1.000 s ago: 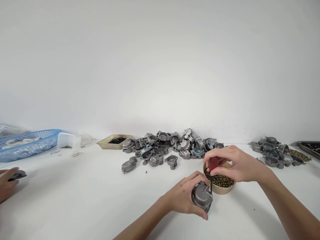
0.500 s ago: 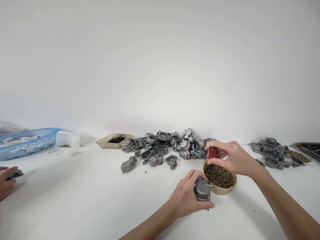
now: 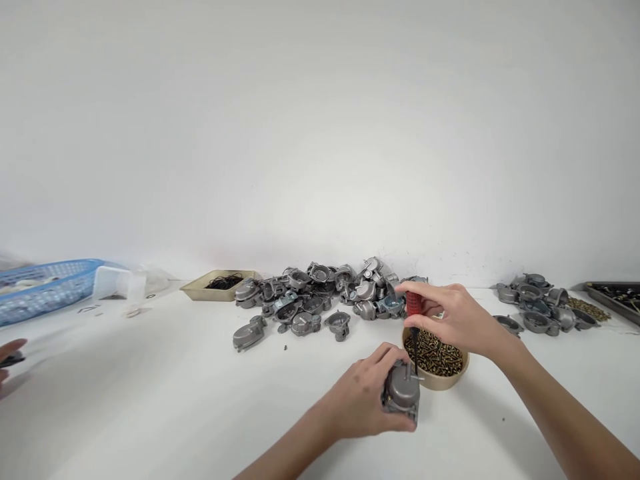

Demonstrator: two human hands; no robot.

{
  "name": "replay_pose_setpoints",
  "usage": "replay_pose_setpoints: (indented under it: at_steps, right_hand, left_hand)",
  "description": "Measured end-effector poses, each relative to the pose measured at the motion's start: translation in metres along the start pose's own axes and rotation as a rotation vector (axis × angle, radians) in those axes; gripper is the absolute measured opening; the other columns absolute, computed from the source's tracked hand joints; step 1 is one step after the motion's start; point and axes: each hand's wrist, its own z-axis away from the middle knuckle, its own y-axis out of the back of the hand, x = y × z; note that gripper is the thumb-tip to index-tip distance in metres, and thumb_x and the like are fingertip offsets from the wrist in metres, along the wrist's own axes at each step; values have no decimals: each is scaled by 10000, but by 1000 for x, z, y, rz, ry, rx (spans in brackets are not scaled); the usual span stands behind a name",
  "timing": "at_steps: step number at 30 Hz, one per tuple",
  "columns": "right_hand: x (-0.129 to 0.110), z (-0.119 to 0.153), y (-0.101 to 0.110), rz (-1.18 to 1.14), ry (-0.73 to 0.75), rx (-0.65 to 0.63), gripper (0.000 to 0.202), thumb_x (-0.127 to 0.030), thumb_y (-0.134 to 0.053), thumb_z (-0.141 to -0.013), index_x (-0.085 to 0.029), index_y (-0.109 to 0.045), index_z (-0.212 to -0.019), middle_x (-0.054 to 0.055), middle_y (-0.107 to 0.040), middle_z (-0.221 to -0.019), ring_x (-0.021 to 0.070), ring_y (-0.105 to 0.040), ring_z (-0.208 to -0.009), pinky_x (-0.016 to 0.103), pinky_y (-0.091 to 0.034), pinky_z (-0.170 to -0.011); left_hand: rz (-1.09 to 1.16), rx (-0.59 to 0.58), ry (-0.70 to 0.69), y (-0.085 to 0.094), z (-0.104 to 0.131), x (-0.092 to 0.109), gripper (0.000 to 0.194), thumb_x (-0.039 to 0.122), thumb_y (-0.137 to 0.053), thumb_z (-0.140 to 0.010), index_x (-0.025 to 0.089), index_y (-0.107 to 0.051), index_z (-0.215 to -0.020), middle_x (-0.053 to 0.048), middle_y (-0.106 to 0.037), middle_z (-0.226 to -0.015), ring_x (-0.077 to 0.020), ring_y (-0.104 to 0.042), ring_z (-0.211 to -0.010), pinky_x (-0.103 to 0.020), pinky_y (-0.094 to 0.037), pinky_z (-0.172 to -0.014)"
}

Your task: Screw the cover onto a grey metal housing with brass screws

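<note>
My left hand point(image 3: 367, 393) is closed around a grey metal housing point(image 3: 403, 387), its rounded dome turned up toward me. In my right hand point(image 3: 450, 317) is a screwdriver point(image 3: 414, 303) with a red handle, held upright between thumb and fingers. Its dark shaft points down, and the tip meets the edge of the housing; whether it sits in a screw head cannot be made out. Just behind the housing stands a round tan bowl point(image 3: 443, 383) of small brass-coloured screws point(image 3: 436, 353), partly covered by my right hand.
A heap of grey metal housings point(image 3: 300, 293) lies along the wall, with a smaller pile point(image 3: 535, 303) at right beside loose screws point(image 3: 590, 309) and a dark tray point(image 3: 615, 297). Leftward are a tan tray point(image 3: 195, 288) of black rings, a blue basket point(image 3: 50, 293) and another person's hand point(image 3: 11, 350).
The view has shifted slightly, so most things sit a little further left. The housing is tilted a bit differently, with the screwdriver still at its edge. The other person's hand has moved left.
</note>
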Motion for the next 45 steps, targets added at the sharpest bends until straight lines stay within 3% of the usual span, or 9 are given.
replay_pose_setpoints:
  at_steps: [2,5,9,14,24,32,45]
  right_hand:
    - [2,0,3,-34,9,2,376,-307,-656,-962,-289,-642,-1337,1,-715,-897,182,-658,-737,327,-581,-702]
    - [2,2,6,-91,46,82,375,-277,-676,-962,-302,-654,-1336,14,-725,-945,190,-684,-807,321,-621,-739]
    - [-6,5,4,-232,155,206,365,-259,-738,-953,-269,-668,-1311,41,-728,-981,195,-710,-822,310,-661,-730]
    - [-18,7,-7,-279,278,61,415,-156,-686,-975,-288,-634,-1365,29,-728,-993,166,-711,-813,271,-652,-739]
    - [-12,4,-16,-296,292,10,448,-152,-690,-970,-297,-625,-1389,30,-718,-988,161,-681,-818,253,-644,-699]
    - [-11,4,-19,-275,291,-13,454,-158,-686,-977,-326,-620,-1393,2,-718,-976,130,-662,-791,212,-616,-698]
    - [-10,2,-18,-307,302,-45,426,-135,-625,-987,-276,-621,-1388,41,-720,-1028,159,-689,-859,252,-635,-713]
  left_hand:
    - [46,-98,-123,15,1,-7,700,387,-902,-717,291,-496,-1280,-55,-604,-1301,-281,-640,-1066,-410,-520,-909]
    - [81,-114,-157,27,1,-15,647,507,-857,-756,290,-527,-1269,-49,-647,-1242,-262,-648,-1055,-355,-531,-872]
    - [-21,-53,-108,18,0,-20,747,682,-823,-710,260,-522,-1248,-67,-659,-1192,-263,-664,-937,-358,-528,-814]
    - [-42,-14,-107,7,-1,-23,831,766,-783,-696,244,-505,-1280,-79,-677,-1131,-274,-673,-886,-361,-532,-766]
    - [-99,25,-133,4,-1,-27,915,745,-825,-671,242,-483,-1354,-59,-692,-1040,-240,-654,-781,-352,-520,-732]
    - [-96,6,-108,6,-1,-28,845,748,-829,-662,227,-528,-1255,-55,-680,-1023,-235,-655,-754,-346,-514,-712]
    - [-90,13,-149,4,-1,-30,986,716,-846,-675,258,-433,-1444,-79,-697,-1084,-263,-673,-822,-377,-565,-737]
